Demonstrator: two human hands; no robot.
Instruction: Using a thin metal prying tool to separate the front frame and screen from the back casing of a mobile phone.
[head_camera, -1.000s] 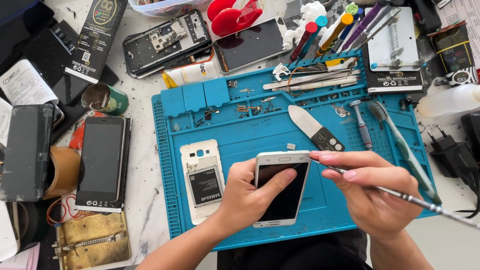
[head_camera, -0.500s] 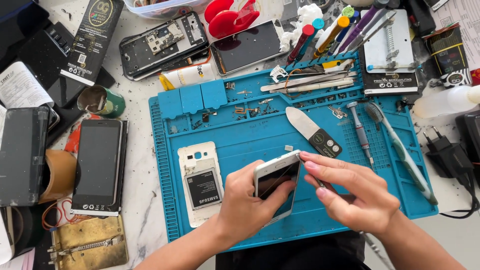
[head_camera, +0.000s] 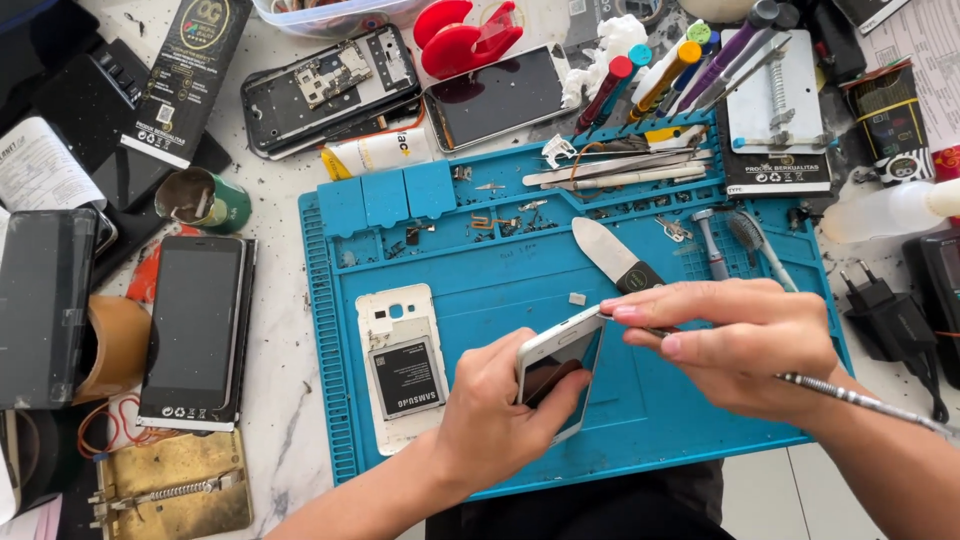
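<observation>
My left hand (head_camera: 500, 420) grips a white smartphone (head_camera: 560, 362) tilted on its edge above the blue repair mat (head_camera: 480, 270). My right hand (head_camera: 745, 345) holds a thin metal tool (head_camera: 860, 400), its fingertips touching the phone's upper edge. The tool's handle runs out to the right past my wrist. A white phone back frame with a battery (head_camera: 403, 365) lies on the mat just left of my left hand.
A flat pry blade (head_camera: 612, 255) and screwdrivers (head_camera: 710, 245) lie on the mat. A black phone (head_camera: 195, 330) rests left of the mat, an opened phone chassis (head_camera: 325, 85) and dark screen (head_camera: 500, 95) behind it, a charger (head_camera: 890, 320) at right.
The white phone has turned from lying flat, screen up, to standing tilted on its edge. My right hand has moved left onto the phone's top edge with the tool.
</observation>
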